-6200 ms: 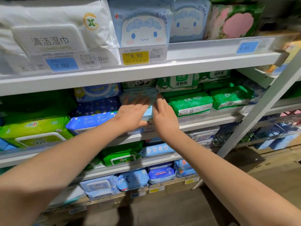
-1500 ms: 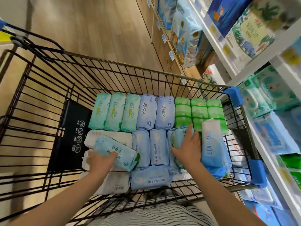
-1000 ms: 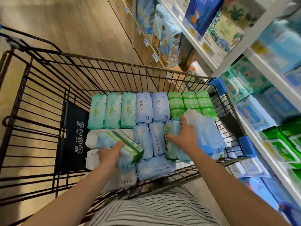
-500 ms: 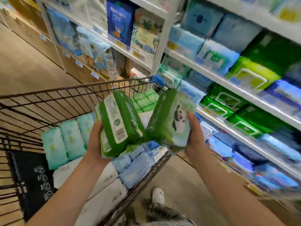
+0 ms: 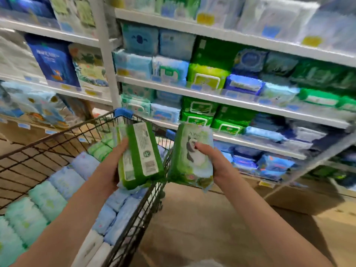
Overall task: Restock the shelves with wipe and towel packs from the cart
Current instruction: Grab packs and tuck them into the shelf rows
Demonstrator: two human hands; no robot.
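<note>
My left hand (image 5: 113, 162) grips a green wipe pack (image 5: 140, 155) with its white label side toward me, held above the right rim of the black wire cart (image 5: 57, 135). My right hand (image 5: 213, 160) grips a second green wipe pack with a panda print (image 5: 190, 157), just right of the first and over the floor. Both packs stand on end, side by side. The cart holds several blue, mint and white packs (image 5: 63, 180). White shelves (image 5: 240, 102) full of wipe packs rise behind the two packs.
A white shelf upright (image 5: 107, 60) divides two shelf bays. The left bay carries tall tissue packs (image 5: 52, 60). Brown cartons (image 5: 300, 197) sit under the lowest shelf on the right. Wood floor (image 5: 202, 224) lies between the cart and the shelves.
Both packs have been lifted out of the cart and carried right, toward the shelves. My view has swung up from the cart to the shelving.
</note>
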